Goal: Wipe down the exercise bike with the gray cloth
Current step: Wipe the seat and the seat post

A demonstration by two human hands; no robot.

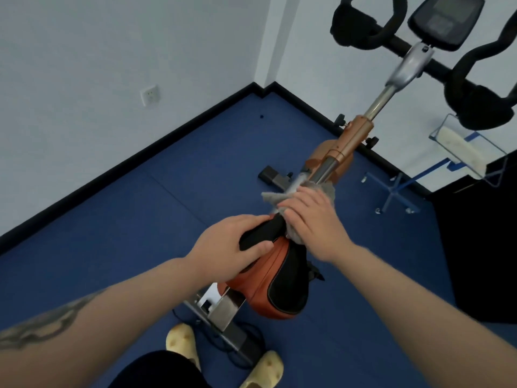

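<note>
The right hand (313, 219) lay flat on the gray cloth (282, 198), fingers nearly straight and spread, pressing it down over the front tip of the saddle (277, 281) and the start of the frame tube beyond it. It pinched nothing; the cloth was trapped under the palm, with one corner sticking out to the left of the fingers and a bunched edge showing past the fingertips on the far side.

The left hand (232, 245) was the nearer grip, just behind and to the left of the right one. Its fingers curled over the black nose of the saddle with the thumb along the side, steadying the seat.

The exercise bike (347, 144) ran lengthways away from both grips: saddle closest to the person, then the copper-coloured frame rising ahead and to the right, up the chrome post to the handlebars (372, 29) and console (444, 21) farthest off. That long axis seemed to be what the next stroke depended on. Judging by the lie of things, the cloth hand would travel forward along the tube, away from the holding hand, or back over the saddle toward it. Most of the frame lay ahead of the cloth.
</note>
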